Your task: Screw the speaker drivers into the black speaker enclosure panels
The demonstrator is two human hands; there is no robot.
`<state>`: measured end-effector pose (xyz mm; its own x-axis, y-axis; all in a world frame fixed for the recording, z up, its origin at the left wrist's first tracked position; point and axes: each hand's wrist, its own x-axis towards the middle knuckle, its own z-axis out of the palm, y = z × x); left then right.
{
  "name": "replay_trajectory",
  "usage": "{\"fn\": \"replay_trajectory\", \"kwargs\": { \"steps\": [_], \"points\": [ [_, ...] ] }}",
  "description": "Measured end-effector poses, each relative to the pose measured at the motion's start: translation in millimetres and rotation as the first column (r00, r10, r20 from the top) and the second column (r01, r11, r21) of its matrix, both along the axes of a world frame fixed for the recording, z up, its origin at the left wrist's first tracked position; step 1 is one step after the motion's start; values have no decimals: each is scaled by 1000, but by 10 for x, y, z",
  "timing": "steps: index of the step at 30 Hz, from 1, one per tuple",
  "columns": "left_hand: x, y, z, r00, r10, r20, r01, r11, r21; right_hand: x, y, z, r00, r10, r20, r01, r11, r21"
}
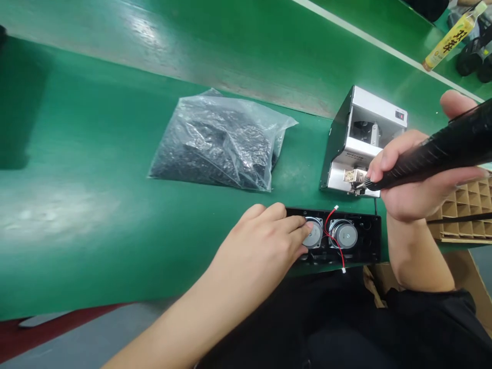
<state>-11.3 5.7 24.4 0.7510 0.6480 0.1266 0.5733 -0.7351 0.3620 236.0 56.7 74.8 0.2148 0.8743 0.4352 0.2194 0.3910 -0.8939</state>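
We have our left hand (274, 236) over the left end of a long black box (372, 243), with its fingers bent and close together, and some tips rest by the left speaker (315, 236), but we can't tell if they pinch anything. The box sits on the green table (96, 205), right in front of us, and the right speaker (345, 236) is in it too. Red wires (329, 219) with white ends lie between the two. Our right hand (407, 197) has its fingers wrapped around a fat black driver (434, 154). The driver's tip is at the front of a silver machine (384, 105), and we can't tell if they touch. Behind the box, we see a clear bag (223, 143) full of dark stuff
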Motion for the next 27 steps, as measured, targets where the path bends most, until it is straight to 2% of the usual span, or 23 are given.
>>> {"fn": "replay_trajectory", "kwargs": {
  "steps": [2, 3, 5, 8, 12, 15, 17, 20, 25, 27],
  "points": [
    [11, -3, -3, 1000, 2, 3, -2, 1000, -8, -29, 31, -25, 997, -32, -72, 46, 980, 196],
    [13, -5, -8, 1000, 3, 3, -3, 1000, -10, -46, 37, -30, 995, -20, -93, 42, 969, 243],
    [12, -9, -19, 1000, 6, 0, -6, 1000, -2, -82, 11, -10, 990, 30, -140, 8, 966, 259],
    [0, -13, -27, 1000, 7, -4, -7, 1000, 5, -124, -151, 145, 974, 89, -208, -57, 986, 155],
    [-9, -12, -16, 1000, -1, -23, 1, 1000, -7, -145, -484, 511, 964, 46, -261, -52, 998, -17],
    [6, -7, -2, 1000, -7, -30, 7, 1000, -13, -171, -626, 651, 951, 133, -278, -164, 982, -92],
    [20, -1, 11, 1000, -14, -18, 13, 1000, -15, -220, -628, 604, 933, 194, -304, -230, 970, -86],
    [31, 6, 29, 1000, -17, 7, 17, 1000, -19, -326, -532, 380, 903, 288, -318, -318, 947, -47],
    [21, -2, 28, 1000, -3, 21, 3, 999, -36, -438, -394, -11, 906, 308, -291, -299, 951, 77],
    [18, -3, 20, 1000, -8, 25, 9, 1000, -28, -431, -395, -97, 910, 320, -263, -319, 947, 49]
  ]
}}
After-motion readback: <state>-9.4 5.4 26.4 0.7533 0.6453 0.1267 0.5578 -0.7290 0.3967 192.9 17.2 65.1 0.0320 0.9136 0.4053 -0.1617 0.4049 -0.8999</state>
